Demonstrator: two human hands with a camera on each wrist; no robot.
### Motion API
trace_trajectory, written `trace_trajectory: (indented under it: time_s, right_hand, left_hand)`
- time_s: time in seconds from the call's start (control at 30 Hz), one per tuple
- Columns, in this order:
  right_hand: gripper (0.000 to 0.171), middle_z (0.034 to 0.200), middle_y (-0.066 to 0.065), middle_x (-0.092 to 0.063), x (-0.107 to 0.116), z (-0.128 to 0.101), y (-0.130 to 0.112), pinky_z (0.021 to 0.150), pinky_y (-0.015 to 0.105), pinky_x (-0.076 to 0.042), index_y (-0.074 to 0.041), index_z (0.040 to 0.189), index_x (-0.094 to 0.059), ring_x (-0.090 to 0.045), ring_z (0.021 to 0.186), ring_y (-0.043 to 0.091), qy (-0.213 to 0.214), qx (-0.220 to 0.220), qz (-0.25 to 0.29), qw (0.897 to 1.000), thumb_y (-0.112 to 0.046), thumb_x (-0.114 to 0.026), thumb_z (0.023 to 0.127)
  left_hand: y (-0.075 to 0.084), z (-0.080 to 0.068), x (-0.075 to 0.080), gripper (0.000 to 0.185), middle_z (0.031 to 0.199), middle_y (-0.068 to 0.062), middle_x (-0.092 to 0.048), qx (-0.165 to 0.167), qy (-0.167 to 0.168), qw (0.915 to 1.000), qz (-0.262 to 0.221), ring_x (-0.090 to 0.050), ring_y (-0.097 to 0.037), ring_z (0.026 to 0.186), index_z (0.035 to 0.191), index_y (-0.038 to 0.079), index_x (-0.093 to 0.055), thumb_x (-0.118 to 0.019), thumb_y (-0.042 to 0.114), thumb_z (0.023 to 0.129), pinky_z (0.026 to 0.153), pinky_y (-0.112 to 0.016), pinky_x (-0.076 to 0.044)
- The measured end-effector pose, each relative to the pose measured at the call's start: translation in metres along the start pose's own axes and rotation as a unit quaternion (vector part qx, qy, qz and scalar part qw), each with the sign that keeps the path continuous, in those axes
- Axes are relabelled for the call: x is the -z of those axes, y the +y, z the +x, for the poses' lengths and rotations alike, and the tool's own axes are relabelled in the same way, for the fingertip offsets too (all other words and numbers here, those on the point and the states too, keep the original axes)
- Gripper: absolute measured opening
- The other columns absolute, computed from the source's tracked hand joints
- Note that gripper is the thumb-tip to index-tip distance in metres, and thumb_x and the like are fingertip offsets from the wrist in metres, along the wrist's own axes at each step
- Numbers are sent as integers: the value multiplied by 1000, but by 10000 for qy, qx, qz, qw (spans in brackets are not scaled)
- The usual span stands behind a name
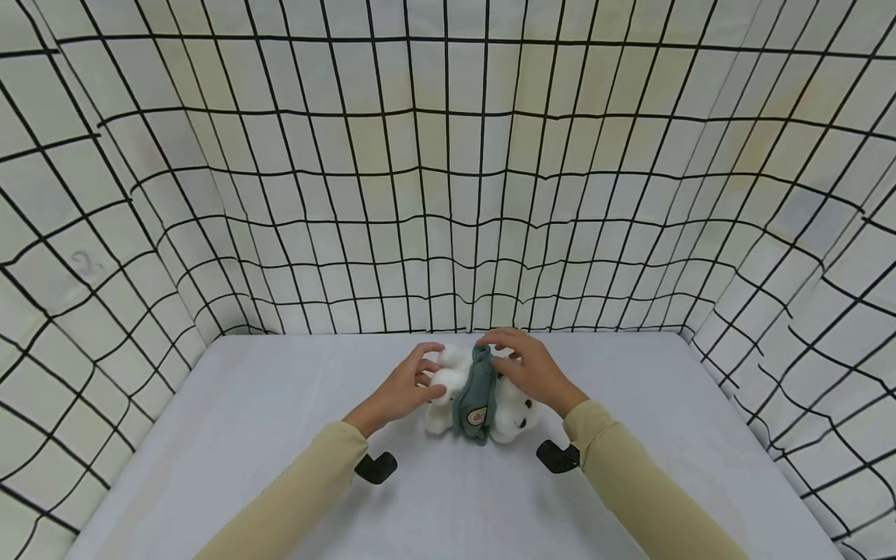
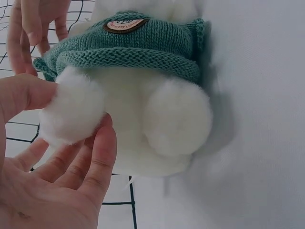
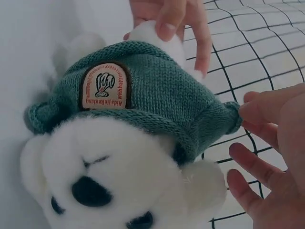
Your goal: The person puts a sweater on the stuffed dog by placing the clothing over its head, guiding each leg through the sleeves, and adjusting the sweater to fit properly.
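A white plush bear (image 1: 514,416) lies on its side on the white table, its head toward the right. It wears a green knitted sweater (image 3: 157,90) with a round-topped patch (image 3: 106,87) on the chest. My left hand (image 1: 402,385) holds one fluffy foot (image 2: 76,107), thumb on one side and fingers curled beneath. The other foot (image 2: 177,117) lies free beside it. At the upper side of the bear, my right hand (image 1: 532,365) pinches the end of a sweater sleeve (image 3: 224,117) between thumb and index finger, its other fingers spread near the ear (image 3: 205,188).
The white tabletop (image 1: 448,505) ends at the back against white walls hung with black netting (image 1: 448,194), which also runs along both sides. Black wrist-worn pieces (image 1: 376,468) hang below each forearm.
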State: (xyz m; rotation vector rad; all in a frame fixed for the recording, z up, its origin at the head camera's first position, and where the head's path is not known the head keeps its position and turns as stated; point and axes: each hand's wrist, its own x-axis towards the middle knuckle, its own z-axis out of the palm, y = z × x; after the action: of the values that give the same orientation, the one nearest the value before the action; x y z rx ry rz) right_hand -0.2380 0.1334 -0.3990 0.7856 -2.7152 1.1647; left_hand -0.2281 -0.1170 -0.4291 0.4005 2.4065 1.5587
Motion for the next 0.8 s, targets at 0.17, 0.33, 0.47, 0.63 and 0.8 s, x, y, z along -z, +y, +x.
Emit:
trace_trajectory:
  time_s: [0.17,0.33,0.47,0.63,0.8]
  right_hand:
    - [22,108,0,-70,-5,1,-5,75,30,-50,-17,103,-70,-58,87,12,-112,-307,-599,9977,-6,-53,96]
    - [21,99,4,-71,-8,-1,-7,73,29,-52,-12,97,-68,-62,84,12,13,-647,-862,9942,-6,-49,99]
    - [18,106,5,-71,-9,-1,-9,81,34,-54,-11,98,-71,-66,96,19,-10,-730,-912,9931,-6,-54,97]
    - [18,116,8,-70,-11,0,-8,87,38,-54,-11,100,-73,-65,107,24,-222,-849,-872,9923,-4,-57,96]
    - [20,118,9,-69,-11,1,-3,77,34,-52,-12,99,-72,-64,93,20,-442,-925,-754,9919,-4,-54,97]
  left_hand:
    - [0,0,0,65,124,-10,-58,-30,-47,10000,22,-61,-17,93,144,24,-35,-68,14,89,76,-32,-54]
    - [1,0,-1,64,124,-9,-57,25,9,10000,43,-60,-17,93,143,25,-36,-68,14,88,76,-32,-54]
    - [2,1,-2,63,124,-9,-57,17,53,10000,55,-59,-17,94,143,24,-37,-68,15,89,76,-31,-53]
    - [3,3,-2,61,126,-9,-58,-119,45,9999,58,-59,-17,96,142,24,-39,-68,16,89,78,-29,-52]
    - [0,3,1,56,136,-7,-52,-482,-261,9985,-33,-60,-20,102,136,21,-49,-70,8,86,84,-32,-54]
